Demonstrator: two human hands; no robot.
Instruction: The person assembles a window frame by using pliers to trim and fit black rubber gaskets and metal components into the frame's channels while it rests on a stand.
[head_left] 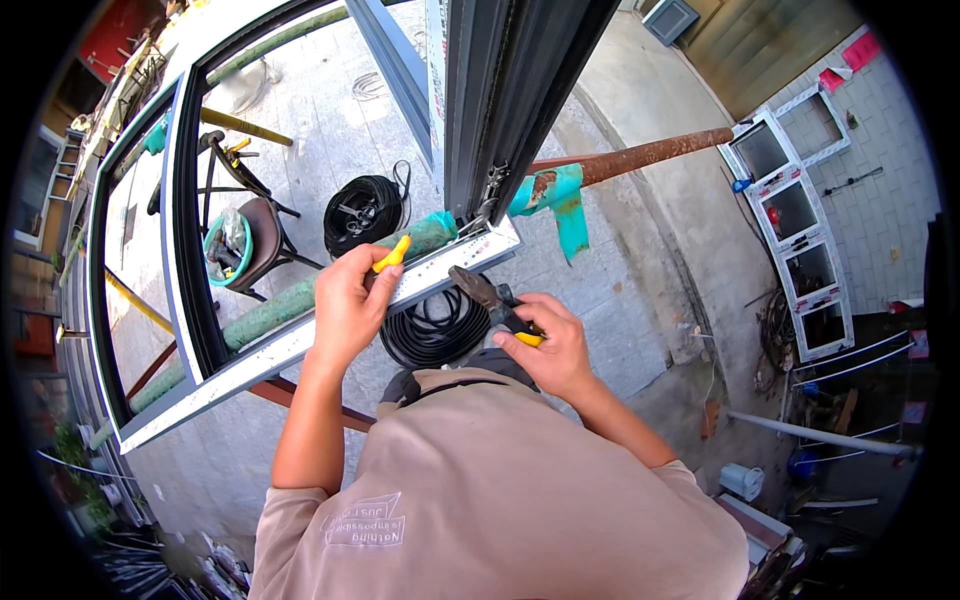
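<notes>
Near the centre of the view, we see the left hand [350, 298] pinching a yellow handle [392, 254] over a metal frame [260, 360]. To its right, the right hand [556, 345] grips pliers [490, 297], head pointing upper left.

Smooth metal, that frame [258, 359] was! The pipe [655, 153] right of it looked rusty-rough; the shirt [540, 470] below it, matt cloth!

Pliers [482, 291] in right fingers [543, 304], near frame [250, 363]; chair [264, 232] left of cable coil [383, 198].
</notes>
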